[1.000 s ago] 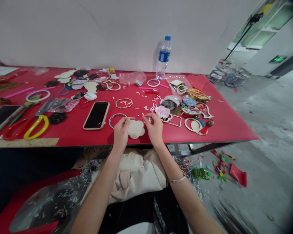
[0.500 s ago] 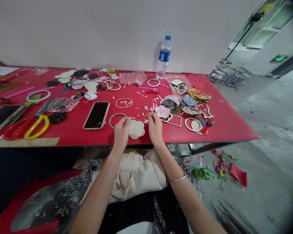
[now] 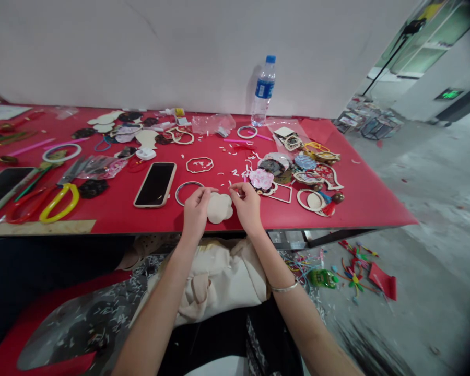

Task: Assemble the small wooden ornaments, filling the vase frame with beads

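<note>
My left hand (image 3: 196, 210) pinches the left edge of a pale, flower-shaped flat piece (image 3: 219, 208) between thumb and fingers, just over the table's front edge. At the piece's upper right is my right hand (image 3: 247, 205), its fingertips pressed together; whatever they may hold is too small to make out. Behind my left hand lies a round ring frame (image 3: 186, 192). A pink flower-patterned piece (image 3: 261, 179) rests beyond my right hand, beside a thin rectangular frame (image 3: 282, 194). An octagonal-looking outline frame (image 3: 199, 165) lies farther back among white paper scraps.
A black-screened phone (image 3: 155, 184) lies left, with yellow-handled scissors (image 3: 60, 202) beyond it. A water bottle (image 3: 263, 93) stands by the wall. Round frames (image 3: 303, 201), tassels and ornaments crowd the right side of the red table (image 3: 364, 203). A pale bag (image 3: 223, 282) covers my lap.
My right hand has shifted slightly left, bringing its fingertips close to the flower-shaped piece's upper right edge. My left hand keeps hold of the piece almost in place.
</note>
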Demonstrator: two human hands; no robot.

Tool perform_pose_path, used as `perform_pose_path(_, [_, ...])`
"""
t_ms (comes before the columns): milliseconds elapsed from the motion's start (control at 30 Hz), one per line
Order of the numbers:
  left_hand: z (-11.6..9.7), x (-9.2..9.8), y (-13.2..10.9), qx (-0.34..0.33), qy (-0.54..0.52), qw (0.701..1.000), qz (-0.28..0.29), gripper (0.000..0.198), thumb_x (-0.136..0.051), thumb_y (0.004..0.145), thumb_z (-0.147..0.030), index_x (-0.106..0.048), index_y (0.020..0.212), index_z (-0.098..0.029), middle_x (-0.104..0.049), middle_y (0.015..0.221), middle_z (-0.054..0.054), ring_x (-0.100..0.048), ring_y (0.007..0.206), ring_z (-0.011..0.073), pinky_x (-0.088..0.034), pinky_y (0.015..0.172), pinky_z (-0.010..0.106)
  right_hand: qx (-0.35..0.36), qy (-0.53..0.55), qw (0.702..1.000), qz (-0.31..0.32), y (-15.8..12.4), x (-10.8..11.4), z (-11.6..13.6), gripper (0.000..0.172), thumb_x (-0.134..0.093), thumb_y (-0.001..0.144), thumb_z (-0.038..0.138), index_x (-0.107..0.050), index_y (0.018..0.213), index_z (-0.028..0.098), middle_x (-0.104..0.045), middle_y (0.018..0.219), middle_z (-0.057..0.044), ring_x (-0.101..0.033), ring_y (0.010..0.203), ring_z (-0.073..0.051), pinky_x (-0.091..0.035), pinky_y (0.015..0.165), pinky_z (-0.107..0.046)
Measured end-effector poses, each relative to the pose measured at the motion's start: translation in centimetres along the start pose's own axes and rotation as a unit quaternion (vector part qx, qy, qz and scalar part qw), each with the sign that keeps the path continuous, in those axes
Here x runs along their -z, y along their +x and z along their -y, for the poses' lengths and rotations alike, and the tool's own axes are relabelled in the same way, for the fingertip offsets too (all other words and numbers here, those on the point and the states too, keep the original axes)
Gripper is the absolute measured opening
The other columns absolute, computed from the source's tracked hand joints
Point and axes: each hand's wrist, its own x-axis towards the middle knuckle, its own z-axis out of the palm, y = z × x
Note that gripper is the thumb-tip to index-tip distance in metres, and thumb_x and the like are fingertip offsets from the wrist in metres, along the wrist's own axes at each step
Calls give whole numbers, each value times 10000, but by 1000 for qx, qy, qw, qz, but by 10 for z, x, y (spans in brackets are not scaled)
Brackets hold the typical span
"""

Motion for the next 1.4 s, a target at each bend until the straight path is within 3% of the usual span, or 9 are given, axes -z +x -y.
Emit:
perform_pose_path(200, [0, 0, 0, -3, 3, 1000, 2, 328, -541, 856, -452, -709, 937, -183, -699, 800, 44, -621, 701, 167, -442, 600, 236, 6, -7, 1000, -1, 0, 2, 2, 142, -497, 812, 196, -628, 863, 180, -522, 749, 16, -458, 670, -116, -391, 668, -243])
perform_pose_path(333, [1, 1, 0, -4, 0, 1000, 3, 336, -545, 855, -462, -709, 935, -180, -696, 799, 45, -618, 703, 161, -433, 595, 230, 29, 25, 999, -9, -1, 4, 7, 162, -488, 863, 251, -598, 963, 187, -536, 834, -4, -486, 752, -126, -408, 722, -251])
perform_pose_path(533, [2, 0, 1, -6, -34, 999, -9, 413, -500, 871, -511, -704, 904, -154, -692, 826, 57, -624, 743, 163, -453, 644, 235, 74, 74, 994, 38, -3, 4, 9, 151, -425, 901, 227, -524, 1011, 198, -566, 951, -35, -537, 892, -141, -429, 831, -274])
perform_pose_path(733, [3, 0, 1, 18, -41, 998, 34, 343, -616, 801, -488, -683, 904, -167, -677, 787, 33, -610, 692, 146, -458, 633, 232, 120, 10, 991, 63, -4, 1, 5, 153, -449, 874, 187, -498, 1018, 197, -565, 907, -39, -538, 834, -160, -441, 785, -299])
perform_pose_path(833, [4, 0, 2, 12, -21, 999, 29, 299, -692, 743, -425, -681, 898, -170, -676, 792, 24, -614, 724, 146, -461, 659, 230, 146, -59, 985, 69, -6, 1, 5, 165, -444, 878, 186, -493, 1034, 197, -584, 929, -56, -547, 856, -181, -433, 796, -324])
perform_pose_path(1067, [3, 0, 1, 6, -21, 999, 47, 230, -675, 765, -368, -680, 890, -175, -681, 792, 14, -612, 723, 138, -457, 666, 228, 196, -191, 960, 63, -8, -2, 11, 171, -401, 902, 173, -495, 1045, 169, -615, 951, -85, -560, 922, -211, -395, 852, -362])
perform_pose_path(1267, [2, 0, 0, -4, -21, 998, 63, 213, -604, 822, -354, -669, 922, -177, -685, 805, 22, -637, 758, 153, -475, 685, 243, 223, -231, 945, 60, -9, -4, 11, 178, -392, 905, 163, -510, 1038, 158, -623, 949, -95, -559, 931, -224, -397, 874, -375])
perform_pose_path(1400, [2, 1, 0, -27, -7, 996, 90, 225, -635, 794, -307, -648, 973, -172, -693, 944, 52, -648, 906, 181, -493, 793, 274, 201, -197, 958, 60, -10, -4, 10, 168, -393, 908, 179, -502, 1036, 163, -608, 948, -101, -558, 911, -221, -434, 833, -362])
